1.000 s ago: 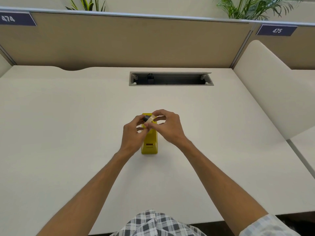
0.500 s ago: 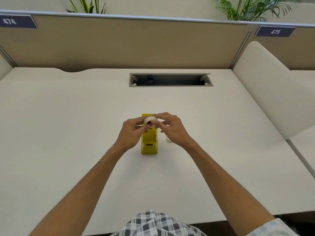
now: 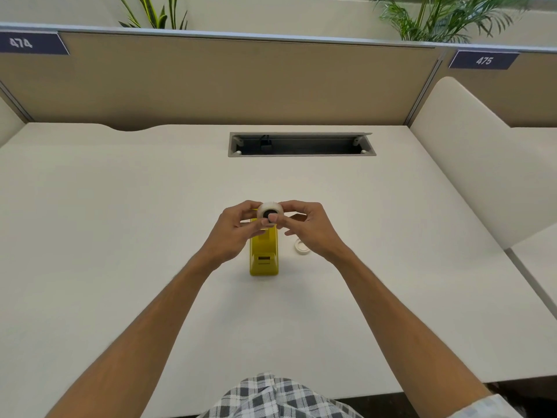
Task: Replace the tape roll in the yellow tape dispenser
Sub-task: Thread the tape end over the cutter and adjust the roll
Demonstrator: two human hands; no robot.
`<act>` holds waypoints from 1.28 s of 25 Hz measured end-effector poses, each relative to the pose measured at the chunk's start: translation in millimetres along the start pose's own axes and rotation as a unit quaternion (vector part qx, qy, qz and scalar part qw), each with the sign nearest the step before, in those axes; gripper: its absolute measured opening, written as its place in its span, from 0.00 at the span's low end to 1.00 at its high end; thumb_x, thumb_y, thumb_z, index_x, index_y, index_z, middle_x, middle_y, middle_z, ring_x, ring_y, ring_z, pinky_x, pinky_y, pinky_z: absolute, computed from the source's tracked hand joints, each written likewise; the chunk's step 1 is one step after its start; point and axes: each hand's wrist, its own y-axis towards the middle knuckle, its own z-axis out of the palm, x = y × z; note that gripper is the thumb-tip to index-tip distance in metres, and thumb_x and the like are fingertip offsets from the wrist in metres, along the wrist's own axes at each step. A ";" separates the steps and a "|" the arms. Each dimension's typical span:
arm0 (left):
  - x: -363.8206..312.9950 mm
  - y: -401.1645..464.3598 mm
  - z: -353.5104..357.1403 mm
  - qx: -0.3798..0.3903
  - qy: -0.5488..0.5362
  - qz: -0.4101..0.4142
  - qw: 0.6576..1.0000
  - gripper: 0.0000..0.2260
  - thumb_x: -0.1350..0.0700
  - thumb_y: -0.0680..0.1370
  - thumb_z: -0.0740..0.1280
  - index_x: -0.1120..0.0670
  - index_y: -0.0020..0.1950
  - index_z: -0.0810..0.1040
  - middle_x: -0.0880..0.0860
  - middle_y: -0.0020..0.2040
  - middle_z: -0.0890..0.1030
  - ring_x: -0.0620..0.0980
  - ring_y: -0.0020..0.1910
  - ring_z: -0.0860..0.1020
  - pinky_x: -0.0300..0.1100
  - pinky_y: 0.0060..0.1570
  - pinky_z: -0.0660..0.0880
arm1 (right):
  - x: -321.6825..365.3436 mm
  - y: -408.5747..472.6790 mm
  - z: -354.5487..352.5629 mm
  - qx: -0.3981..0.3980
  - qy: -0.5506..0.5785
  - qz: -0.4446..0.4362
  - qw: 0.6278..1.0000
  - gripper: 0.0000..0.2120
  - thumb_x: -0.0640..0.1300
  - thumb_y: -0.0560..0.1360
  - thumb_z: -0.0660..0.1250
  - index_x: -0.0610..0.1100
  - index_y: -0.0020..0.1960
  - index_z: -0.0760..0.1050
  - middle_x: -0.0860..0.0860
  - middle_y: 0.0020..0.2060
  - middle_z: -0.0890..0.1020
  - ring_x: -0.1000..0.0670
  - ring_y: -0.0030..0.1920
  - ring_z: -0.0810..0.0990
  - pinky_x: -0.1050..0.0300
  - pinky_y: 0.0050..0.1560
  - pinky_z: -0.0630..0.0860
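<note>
While lifted clear of the yellow tape dispenser (image 3: 263, 254), white tape roll (image 3: 269, 210) pinched between both hands, flat face and dark hub (image 3: 269, 213) turned toward the wearer. Probably turned that way to check the hub sits square before dropping it in. Left hand (image 3: 233, 235) curled narrow, thumb and fingers closed on the roll's left side and lower edge. Right hand (image 3: 310, 227) gripping the right side, index and thumb on the rim, other fingers loosely spread. Dispenser standing on the desk (image 3: 120, 221) directly under the hands, lengthwise toward the wearer, far end hidden behind the fingers. Small white ring (image 3: 302, 246) lying just right of the dispenser, likely the spent core, parked within reach. Seating not yet done, judging by the held roll.
</note>
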 end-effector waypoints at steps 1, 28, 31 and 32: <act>0.3 -0.5 0.0 0.002 -0.006 0.000 1.000 0.13 0.56 0.76 0.70 0.55 0.60 0.78 0.51 0.54 0.83 0.47 0.53 0.82 0.37 0.48 0.79 | -0.2 -1.3 0.1 -0.001 -0.005 -0.004 1.000 0.09 0.50 0.71 0.74 0.51 0.50 0.83 0.55 0.44 0.86 0.52 0.43 0.85 0.61 0.40 0.80; -4.1 -1.3 28.3 -0.107 -0.092 -0.045 0.989 0.18 0.55 0.66 0.79 0.52 0.55 0.81 0.52 0.50 0.85 0.48 0.50 0.84 0.45 0.53 0.79 | -20.2 -24.2 36.5 -0.284 -0.213 -0.125 0.926 0.13 0.49 0.68 0.77 0.48 0.49 0.77 0.55 0.43 0.83 0.57 0.40 0.81 0.53 0.33 0.78; -5.1 -1.3 29.5 -0.115 -0.077 -0.038 0.990 0.18 0.56 0.67 0.79 0.50 0.54 0.81 0.51 0.51 0.85 0.47 0.48 0.84 0.44 0.51 0.80 | -20.2 -23.1 37.7 -0.284 -0.220 -0.130 0.924 0.13 0.50 0.68 0.76 0.48 0.48 0.77 0.55 0.43 0.83 0.57 0.40 0.81 0.52 0.32 0.78; -4.8 -1.4 29.5 -0.115 -0.071 -0.038 0.990 0.18 0.55 0.67 0.78 0.49 0.55 0.81 0.50 0.51 0.84 0.46 0.48 0.84 0.42 0.50 0.80 | -20.5 -22.9 38.1 -0.282 -0.219 -0.132 0.925 0.13 0.50 0.68 0.76 0.48 0.48 0.77 0.55 0.43 0.82 0.57 0.40 0.81 0.52 0.32 0.78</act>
